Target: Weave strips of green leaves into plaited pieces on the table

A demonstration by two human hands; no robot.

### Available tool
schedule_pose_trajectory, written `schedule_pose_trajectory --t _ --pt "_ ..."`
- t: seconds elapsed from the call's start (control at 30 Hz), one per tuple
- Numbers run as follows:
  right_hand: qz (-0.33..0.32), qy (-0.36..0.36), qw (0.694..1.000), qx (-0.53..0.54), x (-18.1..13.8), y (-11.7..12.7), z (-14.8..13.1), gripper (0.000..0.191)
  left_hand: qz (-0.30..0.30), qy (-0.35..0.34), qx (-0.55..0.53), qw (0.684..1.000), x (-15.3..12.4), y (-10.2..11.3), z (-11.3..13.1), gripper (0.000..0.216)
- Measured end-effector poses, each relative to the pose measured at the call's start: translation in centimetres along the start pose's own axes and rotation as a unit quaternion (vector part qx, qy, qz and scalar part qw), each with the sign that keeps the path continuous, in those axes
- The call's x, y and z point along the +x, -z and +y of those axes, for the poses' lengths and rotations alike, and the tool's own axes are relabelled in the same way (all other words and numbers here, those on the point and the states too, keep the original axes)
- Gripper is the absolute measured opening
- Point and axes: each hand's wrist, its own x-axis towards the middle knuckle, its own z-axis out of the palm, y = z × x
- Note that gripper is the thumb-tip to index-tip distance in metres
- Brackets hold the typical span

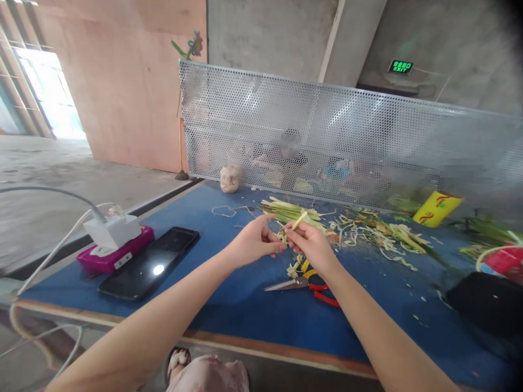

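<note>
My left hand [256, 239] and my right hand [314, 247] meet above the middle of the blue table. Between their fingertips is a small knotted piece of pale green plant strip [283, 237], pinched from both sides; the fingers partly hide it. One flat end of the strip [299, 220] sticks up past my right fingers. Below the hands lie scissors [290, 284] with red handles, partly behind my right wrist. Beside them are a yellow object [305, 265], its kind unclear, and another pale knotted bit [293, 270]. Behind the hands rests a bundle of cut green stalks [292, 209].
A phone [149, 264], a magenta power strip [116, 253] and a white charger [112, 231] with cables stand left. Shavings [363, 234], a yellow packet [438, 208] and a black object [486, 302] lie right. A perforated metal screen [253, 125] edges the back; a person sits beyond.
</note>
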Motion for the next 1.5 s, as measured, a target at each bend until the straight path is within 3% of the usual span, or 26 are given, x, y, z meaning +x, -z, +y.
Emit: schedule_pose_trajectory --t 0.1,0.27,0.43,0.63,1.13,1.5 --pt "-0.028 -0.028 0.999 0.009 0.1 0.1 -0.1 0.03 0.006 0.005 0.008 1.0 0.0 -0.2 -0.4 0.074" --pt "-0.072 -0.065 0.991 0.09 -0.3 -0.3 -0.6 0.033 0.117 -0.053 0.054 0.99 -0.2 -0.7 -0.1 0.097" --pt "-0.084 -0.032 0.994 0.065 -0.6 -0.6 -0.6 0.044 0.07 -0.076 0.09 0.991 -0.3 -0.4 0.1 0.1" --pt "-0.117 0.015 0.993 0.03 -0.5 -0.2 -0.5 0.046 0.06 -0.106 0.166 0.979 -0.3 0.2 0.2 0.089" --pt "-0.101 0.024 0.995 -0.012 -0.6 0.1 -0.5 0.059 0.0 -0.051 -0.006 0.999 -0.5 -0.4 1.0 0.088" --pt "-0.092 -0.006 0.996 0.02 -0.7 0.2 -1.5 0.059 0.027 -0.118 0.154 0.981 -0.2 0.4 0.3 0.081"
